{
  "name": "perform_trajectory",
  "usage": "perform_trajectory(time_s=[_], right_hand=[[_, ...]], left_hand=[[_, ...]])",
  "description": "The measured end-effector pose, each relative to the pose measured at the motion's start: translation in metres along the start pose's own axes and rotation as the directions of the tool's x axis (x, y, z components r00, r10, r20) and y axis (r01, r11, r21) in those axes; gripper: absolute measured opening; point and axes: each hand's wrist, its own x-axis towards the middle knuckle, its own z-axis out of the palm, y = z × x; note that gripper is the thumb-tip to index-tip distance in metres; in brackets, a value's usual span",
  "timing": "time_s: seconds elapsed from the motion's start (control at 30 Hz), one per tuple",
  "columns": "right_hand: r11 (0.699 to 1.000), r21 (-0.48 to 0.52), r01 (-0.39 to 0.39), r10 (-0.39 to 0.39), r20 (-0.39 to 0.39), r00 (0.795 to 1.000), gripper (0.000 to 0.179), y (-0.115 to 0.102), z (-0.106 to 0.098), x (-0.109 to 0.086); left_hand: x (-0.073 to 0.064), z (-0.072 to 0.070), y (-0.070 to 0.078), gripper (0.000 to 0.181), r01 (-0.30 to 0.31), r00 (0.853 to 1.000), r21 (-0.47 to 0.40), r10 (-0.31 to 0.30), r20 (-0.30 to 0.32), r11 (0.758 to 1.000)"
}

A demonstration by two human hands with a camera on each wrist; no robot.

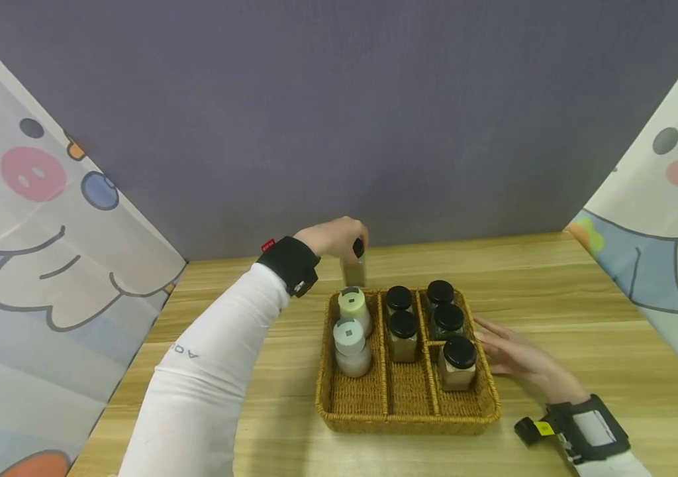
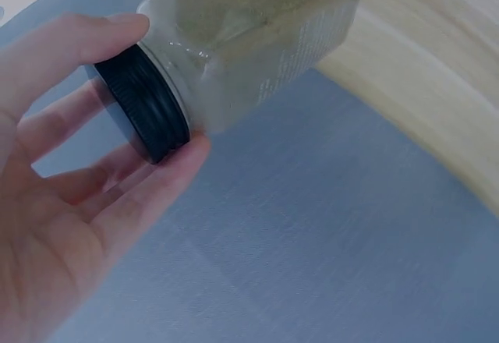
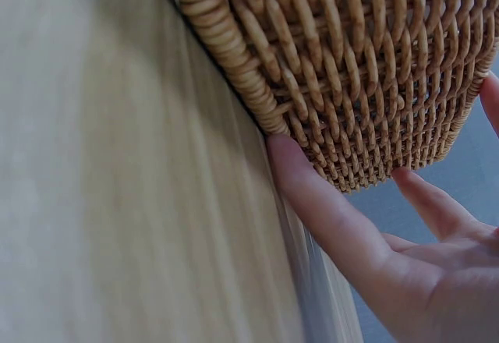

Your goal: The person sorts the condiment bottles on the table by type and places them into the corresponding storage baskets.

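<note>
Behind the wicker basket (image 1: 413,425), my left hand (image 1: 333,237) grips a clear jar (image 1: 353,273) by its black lid (image 2: 148,101). In the left wrist view, thumb and fingers lie around that lid, and brownish-green contents show through the jar's wall. My right hand (image 1: 520,358) touches the basket's right side with extended fingers (image 3: 331,218). Two pale containers, one with a yellow-green lid (image 1: 352,301) and one with a whitish lid (image 1: 349,336), stand in the left compartment. Black-lidded jars stand in the middle compartment (image 1: 408,391) and in both right ones.
The basket stands on a wooden table (image 1: 279,411). A grey-purple panel (image 1: 375,132) rises at the table's back edge, close behind my left hand. Cartoon-printed sheets flank the table at left (image 1: 23,252) and right (image 1: 673,232).
</note>
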Motion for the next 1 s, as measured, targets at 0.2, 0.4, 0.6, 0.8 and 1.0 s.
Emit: perform_trajectory(time_s=[0.2, 0.4, 0.6, 0.8, 1.0], right_hand=[[1.000, 0.018, 0.000, 0.000, 0.000, 1.000, 0.072, 0.001, -0.002, -0.001], [1.000, 0.017, -0.012, 0.012, -0.029, 1.000, 0.072, 0.001, -0.002, -0.001], [1.000, -0.020, 0.010, -0.010, -0.002, 1.000, 0.070, 0.001, -0.005, -0.001], [0.999, -0.028, 0.023, -0.023, 0.006, 1.000, 0.070, 0.002, -0.007, -0.001], [0.999, -0.023, 0.023, -0.023, 0.000, 1.000, 0.070, 0.002, -0.008, 0.000]], left_hand=[[-0.002, -0.005, 0.009, 0.030, 0.004, 1.000, 0.031, -0.005, 0.024, 1.000], [-0.009, -0.011, 0.018, 0.027, -0.014, 0.999, 0.053, 0.012, 0.034, 0.998], [-0.015, -0.017, 0.025, 0.024, -0.052, 0.998, 0.070, 0.050, 0.023, 0.996], [-0.020, -0.025, 0.030, 0.019, -0.070, 0.997, 0.051, 0.071, -0.006, 0.996], [-0.024, -0.032, 0.036, 0.016, -0.093, 0.996, 0.022, 0.093, -0.011, 0.995]])
